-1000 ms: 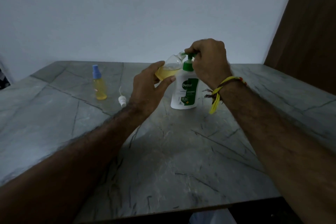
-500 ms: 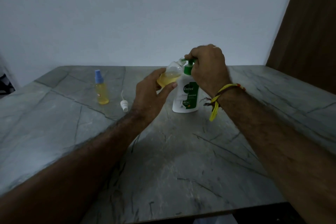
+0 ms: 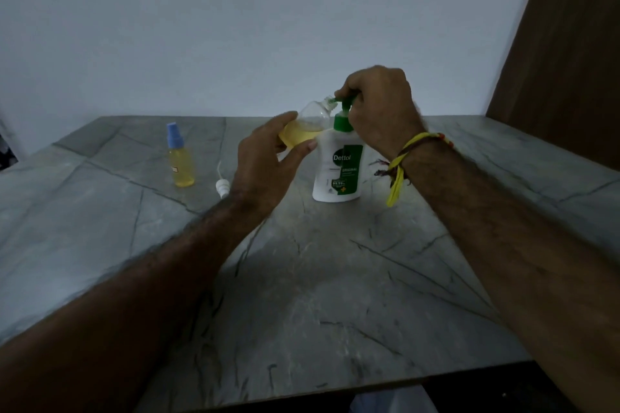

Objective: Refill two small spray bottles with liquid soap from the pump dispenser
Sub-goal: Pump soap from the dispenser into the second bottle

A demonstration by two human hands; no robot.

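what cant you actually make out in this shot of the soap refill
- Head view: the pump nozzle tip of the dispenser is covered by the right hand, so any soap flow is unseen.
- The open bottle: its lower body is hidden behind the left hand.
- Small print on the dispenser label is too small to read.
- The label on the capped spray bottle is too small and dim.
- The loose spray cap is partly behind the left wrist.

A plain home room, dimly lit: grey stone-patterned bench (image 3: 335, 295), bare pale wall (image 3: 235, 27), brown wooden panel (image 3: 570, 60) upper right.
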